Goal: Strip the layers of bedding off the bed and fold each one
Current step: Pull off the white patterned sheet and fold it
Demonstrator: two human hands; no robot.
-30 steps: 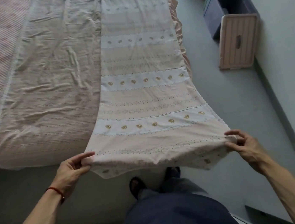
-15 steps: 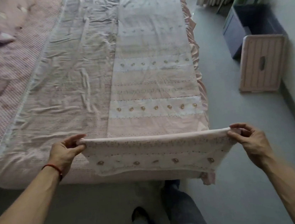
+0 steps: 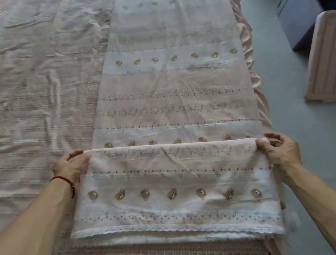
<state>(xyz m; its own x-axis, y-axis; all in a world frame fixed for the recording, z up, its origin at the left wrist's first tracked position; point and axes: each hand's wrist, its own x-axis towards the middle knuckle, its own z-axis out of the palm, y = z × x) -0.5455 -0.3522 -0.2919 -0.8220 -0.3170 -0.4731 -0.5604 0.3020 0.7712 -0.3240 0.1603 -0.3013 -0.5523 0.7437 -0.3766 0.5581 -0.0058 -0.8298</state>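
Along the bed's [image 3: 32, 101] right side, your long patterned sheet [image 3: 176, 96] lies in a narrow strip, its near end turned over. Keep the 2 side edges aligned as you lay the fold down. Left hand [image 3: 70, 167] and right hand [image 3: 280, 151] each pinch a fold corner.

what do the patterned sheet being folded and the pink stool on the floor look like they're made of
The patterned sheet, gripped at its fold by the left hand and right hand, looks like thin woven cotton, matte: it creases finely, is printed with dotted bands and has a lace-like edge. The pink stool looks like moulded plastic, smooth with a slight sheen, with ribs and a cut-out slot.
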